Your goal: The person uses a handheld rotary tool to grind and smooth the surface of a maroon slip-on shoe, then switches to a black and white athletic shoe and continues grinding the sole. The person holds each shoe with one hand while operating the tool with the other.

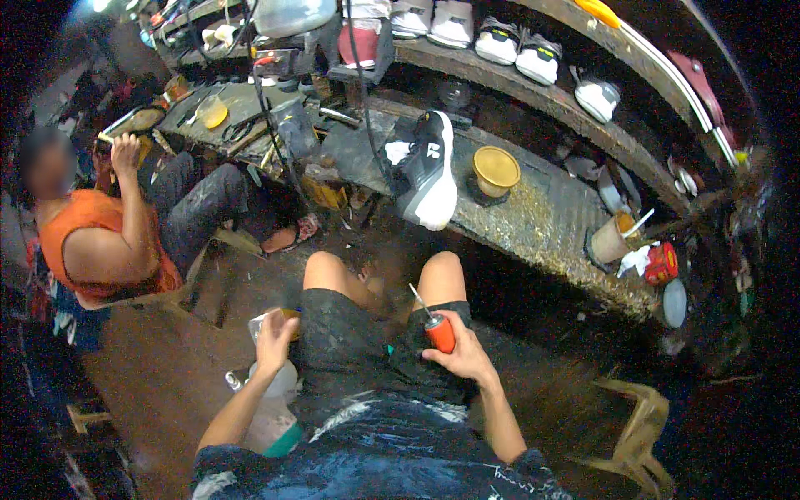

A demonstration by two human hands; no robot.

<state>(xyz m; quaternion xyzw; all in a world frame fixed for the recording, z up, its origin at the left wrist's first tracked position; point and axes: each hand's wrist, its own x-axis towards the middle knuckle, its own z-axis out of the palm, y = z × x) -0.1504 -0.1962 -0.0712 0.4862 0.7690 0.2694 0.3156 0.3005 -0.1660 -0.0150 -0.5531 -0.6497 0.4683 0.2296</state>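
My right hand [465, 350] is closed around the orange handle of a thin-shafted tool [440, 333], held over my right thigh. Its metal shaft points up and to the left; I cannot make out the tip. Beside my left thigh, my left hand [275, 340] has loosely bent fingers with the thumb apart. Right behind those fingers is a clear container [257, 328] with something yellow, partly hidden by the hand. A black and white sneaker [427, 175] lies on the bench [542, 242] in front of my knees, its white toe toward me.
A yellow round tub [496, 171] stands right of the sneaker. Farther right is a cup [612, 240] with a white stick. Several shoes [497, 42] line the shelf above. At left sits a person in orange [108, 242]. A yellowish plastic chair [637, 425] is at lower right.
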